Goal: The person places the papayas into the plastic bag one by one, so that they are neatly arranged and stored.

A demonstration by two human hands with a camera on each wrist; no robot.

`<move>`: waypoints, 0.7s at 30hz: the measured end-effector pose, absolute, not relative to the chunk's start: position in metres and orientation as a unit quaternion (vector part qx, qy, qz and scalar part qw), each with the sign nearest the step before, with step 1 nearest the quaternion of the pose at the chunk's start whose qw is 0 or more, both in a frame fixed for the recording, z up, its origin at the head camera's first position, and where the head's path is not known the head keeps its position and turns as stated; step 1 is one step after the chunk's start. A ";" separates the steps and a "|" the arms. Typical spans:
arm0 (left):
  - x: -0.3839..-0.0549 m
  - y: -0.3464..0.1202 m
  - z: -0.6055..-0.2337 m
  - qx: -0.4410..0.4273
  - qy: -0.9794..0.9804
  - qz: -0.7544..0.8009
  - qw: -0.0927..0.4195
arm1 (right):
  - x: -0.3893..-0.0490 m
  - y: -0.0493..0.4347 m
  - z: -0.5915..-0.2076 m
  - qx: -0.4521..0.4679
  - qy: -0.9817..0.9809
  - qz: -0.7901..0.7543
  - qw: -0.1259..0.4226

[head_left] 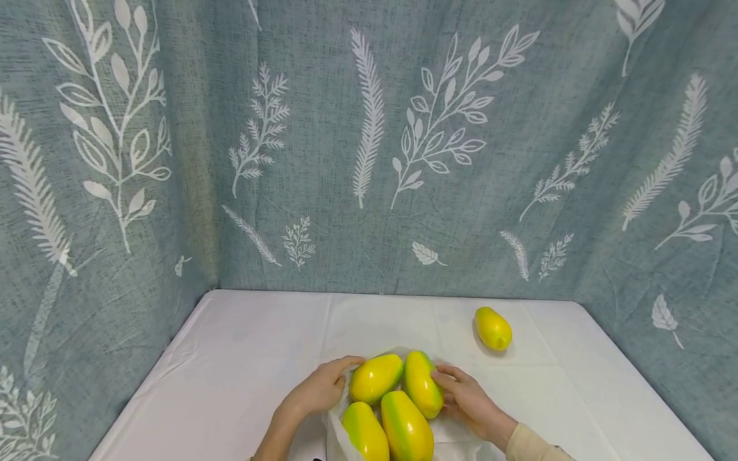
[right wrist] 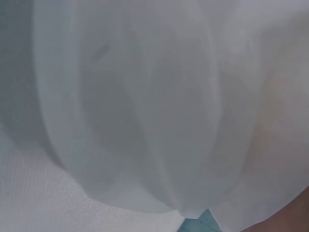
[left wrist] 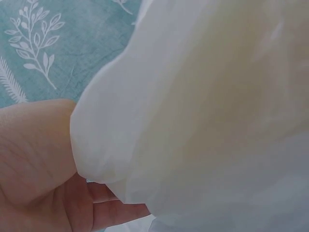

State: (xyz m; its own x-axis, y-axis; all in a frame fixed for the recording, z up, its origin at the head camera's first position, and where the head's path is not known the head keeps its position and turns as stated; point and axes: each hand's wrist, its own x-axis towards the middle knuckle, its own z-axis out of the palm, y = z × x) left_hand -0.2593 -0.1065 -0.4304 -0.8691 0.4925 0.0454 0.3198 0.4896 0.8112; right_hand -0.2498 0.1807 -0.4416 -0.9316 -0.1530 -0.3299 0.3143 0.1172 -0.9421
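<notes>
Several glossy yellow-and-green papayas (head_left: 408,428) lie together in a thin white plastic bag (head_left: 336,430). My left hand (head_left: 323,387) grips the bag's left side, its forefinger reaching along the rim by the upper left papaya (head_left: 376,379). In the left wrist view, the translucent bag (left wrist: 193,121) covers part of the fingers (left wrist: 116,212). On the other side, my right hand (head_left: 468,402) holds the bag's right side, fingertips against the upper right papaya (head_left: 423,384). The bag (right wrist: 145,111) fills most of the right wrist view and hides those fingers.
Another papaya (head_left: 493,328) lies apart on the white-covered table (head_left: 259,339), toward the back right. Blue-green curtains (head_left: 323,160) with white leaf prints stand behind the table and along both sides.
</notes>
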 end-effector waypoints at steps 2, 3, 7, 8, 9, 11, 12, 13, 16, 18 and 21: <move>-0.259 -0.107 -0.430 0.238 0.858 0.445 0.096 | -0.250 0.181 -0.442 0.049 0.726 -0.663 0.178; -0.259 -0.107 -0.429 0.238 0.858 0.444 0.096 | -0.250 0.181 -0.443 0.046 0.725 -0.663 0.178; -0.259 -0.107 -0.429 0.236 0.859 0.444 0.098 | -0.250 0.182 -0.444 0.034 0.724 -0.666 0.178; -0.259 -0.107 -0.429 0.235 0.859 0.444 0.099 | -0.250 0.183 -0.444 0.032 0.724 -0.666 0.177; -0.259 -0.106 -0.429 0.234 0.859 0.444 0.099 | -0.250 0.183 -0.444 0.029 0.724 -0.666 0.176; -0.259 -0.106 -0.429 0.233 0.860 0.443 0.099 | -0.250 0.183 -0.444 0.025 0.724 -0.667 0.175; -0.259 -0.106 -0.429 0.232 0.860 0.443 0.100 | -0.250 0.183 -0.444 0.024 0.724 -0.667 0.174; -0.259 -0.106 -0.429 0.232 0.861 0.442 0.099 | -0.250 0.183 -0.444 0.023 0.725 -0.666 0.173; -0.259 -0.106 -0.429 0.233 0.861 0.440 0.099 | -0.250 0.184 -0.444 0.021 0.726 -0.666 0.171; -0.259 -0.106 -0.429 0.233 0.862 0.440 0.099 | -0.250 0.184 -0.445 0.020 0.727 -0.665 0.168; -0.259 -0.105 -0.428 0.233 0.861 0.441 0.098 | -0.251 0.184 -0.446 0.019 0.729 -0.664 0.164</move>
State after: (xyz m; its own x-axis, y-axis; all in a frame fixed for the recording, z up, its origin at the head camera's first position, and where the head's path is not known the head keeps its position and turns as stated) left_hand -0.2591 -0.1054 -0.4281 -0.8726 0.4871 0.0374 0.3149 0.5021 0.8054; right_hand -0.2511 0.1841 -0.4457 -0.9453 -0.1912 -0.2643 0.2452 0.1177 -0.9623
